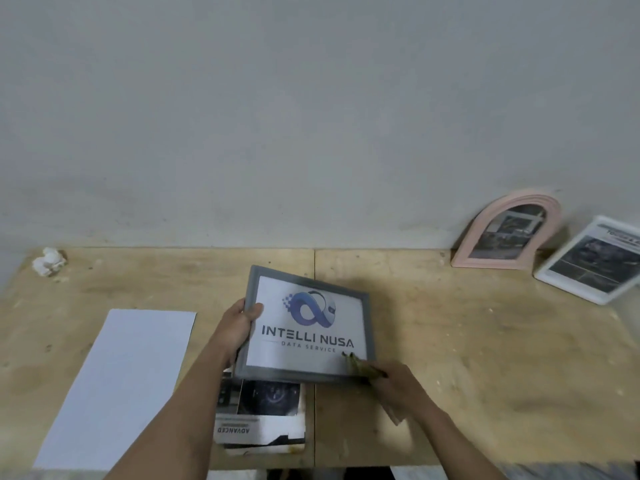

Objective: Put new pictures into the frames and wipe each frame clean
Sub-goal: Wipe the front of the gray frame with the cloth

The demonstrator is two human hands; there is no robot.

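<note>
A grey picture frame [304, 327] with a blue-logo "INTELLI NUSA" print in it is held tilted above the middle of the wooden table [485, 358]. My left hand [239, 323] grips its left edge, thumb on the front. My right hand [398, 382] is closed on an olive-green cloth [356, 365] that touches the frame's lower right corner. Under the frame lies a stack of black-and-white printed pictures [263, 417].
A white blank sheet [121, 382] lies at the left. A crumpled white tissue [50, 261] sits at the far left corner. A pink arched frame [509, 233] leans on the wall at the right, with a white frame [592, 261] lying beside it.
</note>
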